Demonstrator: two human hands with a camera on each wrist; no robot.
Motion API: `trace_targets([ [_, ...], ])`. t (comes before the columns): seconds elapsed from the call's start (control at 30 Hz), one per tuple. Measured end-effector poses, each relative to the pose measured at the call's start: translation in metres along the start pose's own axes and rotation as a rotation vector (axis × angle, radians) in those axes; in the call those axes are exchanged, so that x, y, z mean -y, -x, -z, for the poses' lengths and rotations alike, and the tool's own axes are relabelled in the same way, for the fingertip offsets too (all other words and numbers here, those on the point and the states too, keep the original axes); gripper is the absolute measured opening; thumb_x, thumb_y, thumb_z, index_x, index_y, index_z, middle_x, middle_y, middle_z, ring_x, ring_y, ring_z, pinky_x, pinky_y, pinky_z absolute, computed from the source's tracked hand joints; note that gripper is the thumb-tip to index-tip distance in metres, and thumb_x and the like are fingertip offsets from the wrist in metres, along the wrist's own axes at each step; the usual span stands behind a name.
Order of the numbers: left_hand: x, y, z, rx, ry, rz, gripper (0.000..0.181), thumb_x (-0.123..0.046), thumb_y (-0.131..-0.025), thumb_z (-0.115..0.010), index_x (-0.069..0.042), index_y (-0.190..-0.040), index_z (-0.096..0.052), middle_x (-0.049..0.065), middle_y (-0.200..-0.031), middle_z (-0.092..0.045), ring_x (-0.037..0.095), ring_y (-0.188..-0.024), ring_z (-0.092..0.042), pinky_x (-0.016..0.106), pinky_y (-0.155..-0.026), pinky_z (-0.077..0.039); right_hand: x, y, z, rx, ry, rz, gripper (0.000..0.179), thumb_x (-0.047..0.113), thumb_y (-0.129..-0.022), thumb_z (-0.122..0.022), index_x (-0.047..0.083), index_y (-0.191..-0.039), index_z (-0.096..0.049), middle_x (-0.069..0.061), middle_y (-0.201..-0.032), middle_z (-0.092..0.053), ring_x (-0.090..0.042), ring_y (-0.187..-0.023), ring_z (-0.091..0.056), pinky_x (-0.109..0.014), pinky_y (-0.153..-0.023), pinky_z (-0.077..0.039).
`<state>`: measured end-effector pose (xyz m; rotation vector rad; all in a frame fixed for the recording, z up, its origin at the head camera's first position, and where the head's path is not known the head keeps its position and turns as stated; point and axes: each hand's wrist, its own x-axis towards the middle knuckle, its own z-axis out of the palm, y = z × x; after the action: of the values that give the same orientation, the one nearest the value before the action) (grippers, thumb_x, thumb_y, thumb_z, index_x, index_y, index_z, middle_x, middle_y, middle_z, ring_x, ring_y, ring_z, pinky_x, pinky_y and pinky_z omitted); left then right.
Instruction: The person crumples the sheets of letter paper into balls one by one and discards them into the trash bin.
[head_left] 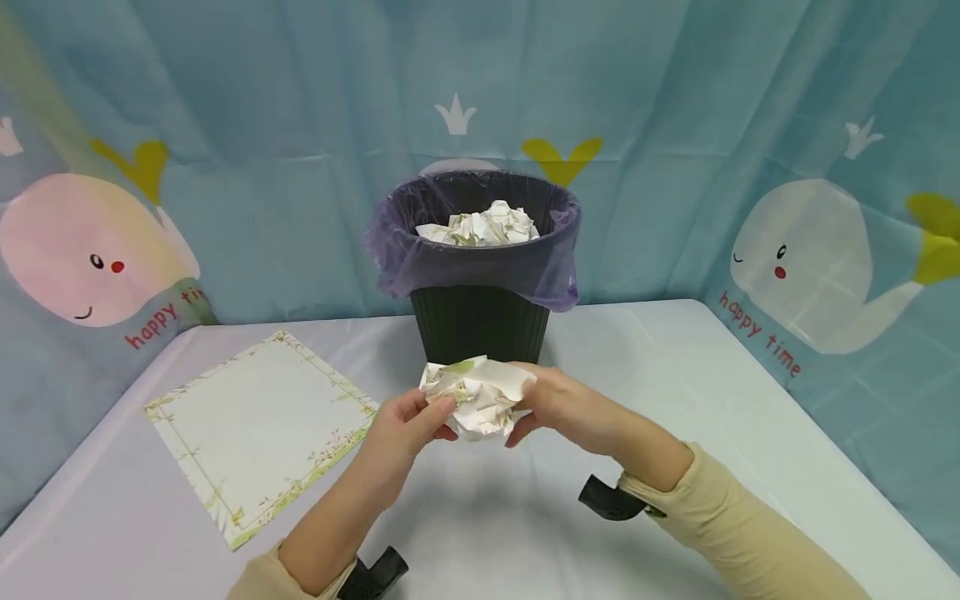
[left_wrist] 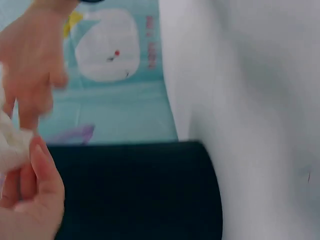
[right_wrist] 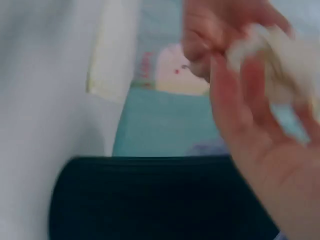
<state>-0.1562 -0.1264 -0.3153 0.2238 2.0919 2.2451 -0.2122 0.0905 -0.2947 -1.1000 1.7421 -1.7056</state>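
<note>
In the head view a crumpled sheet of white paper (head_left: 480, 396) with green and floral print is held up in front of the bin. My left hand (head_left: 408, 429) pinches its left side, thumb on the near face; the left wrist view shows this thumb (left_wrist: 45, 165) against the paper. My right hand (head_left: 566, 408) is at the paper's right side, its fingertips hidden behind the paper and its thumb apart below. Blurred in the right wrist view, the right fingers (right_wrist: 255, 85) reach across the paper (right_wrist: 285, 65).
A black bin (head_left: 480, 325) with a purple liner (head_left: 480, 267) stands at the back, crumpled papers (head_left: 491, 225) showing inside. A flat floral-bordered sheet (head_left: 262, 425) lies left on the white-covered table (head_left: 675, 367). A blue whale-print curtain (head_left: 300, 83) hangs behind.
</note>
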Motion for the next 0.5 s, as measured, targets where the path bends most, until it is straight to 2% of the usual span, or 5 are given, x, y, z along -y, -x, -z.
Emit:
trace_targets([
  [0.1, -0.004, 0.001, 0.007, 0.113, 0.003, -0.067, 0.032, -0.006, -0.094, -0.058, 0.019, -0.115, -0.053, 0.003, -0.092, -0.064, 0.013, -0.081, -0.062, 0.027, -0.083, -0.052, -0.001, 0.003, 0.013, 0.142, -0.103, 0.041, 0.049, 0.052, -0.097, -0.050, 0.014, -0.124, -0.062, 0.001, -0.110, -0.063, -0.016, -0.096, -0.060, -0.036, -0.080, -0.053],
  [0.17, -0.004, 0.000, 0.009, 0.186, 0.000, -0.102, 0.036, -0.004, -0.093, -0.060, 0.021, -0.118, -0.050, 0.004, -0.095, -0.063, 0.012, -0.084, -0.062, 0.026, -0.082, -0.053, -0.002, 0.002, 0.017, 0.175, -0.114, 0.033, 0.032, 0.046, -0.095, -0.057, 0.026, -0.118, -0.066, 0.003, -0.110, -0.063, -0.013, -0.095, -0.061, -0.033, -0.081, -0.052],
  [0.23, -0.003, 0.001, 0.008, 0.220, -0.011, -0.107, 0.038, -0.005, -0.093, -0.063, 0.020, -0.118, -0.050, 0.005, -0.097, -0.063, 0.011, -0.085, -0.061, 0.025, -0.081, -0.053, -0.004, 0.001, 0.016, 0.184, -0.108, 0.014, 0.029, 0.041, -0.091, -0.065, 0.025, -0.115, -0.066, 0.002, -0.108, -0.063, -0.012, -0.092, -0.061, -0.030, -0.078, -0.052],
  [0.33, -0.002, 0.001, 0.002, 0.165, -0.052, -0.083, 0.034, -0.005, -0.091, -0.065, 0.017, -0.114, -0.054, 0.006, -0.095, -0.063, 0.012, -0.084, -0.060, 0.023, -0.077, -0.053, -0.007, 0.000, 0.009, 0.118, -0.088, -0.009, 0.031, 0.033, -0.089, -0.072, 0.011, -0.108, -0.064, -0.002, -0.101, -0.064, -0.014, -0.086, -0.062, -0.029, -0.074, -0.053],
  [0.5, -0.003, 0.000, -0.012, -0.034, -0.120, -0.036, 0.025, -0.010, -0.091, -0.067, 0.006, -0.110, -0.061, 0.007, -0.094, -0.062, 0.016, -0.084, -0.059, 0.024, -0.075, -0.051, -0.010, -0.001, -0.011, -0.172, 0.033, 0.066, 0.017, -0.001, -0.089, -0.064, -0.013, -0.094, -0.055, -0.002, -0.086, -0.062, -0.012, -0.075, -0.057, -0.023, -0.067, -0.051],
])
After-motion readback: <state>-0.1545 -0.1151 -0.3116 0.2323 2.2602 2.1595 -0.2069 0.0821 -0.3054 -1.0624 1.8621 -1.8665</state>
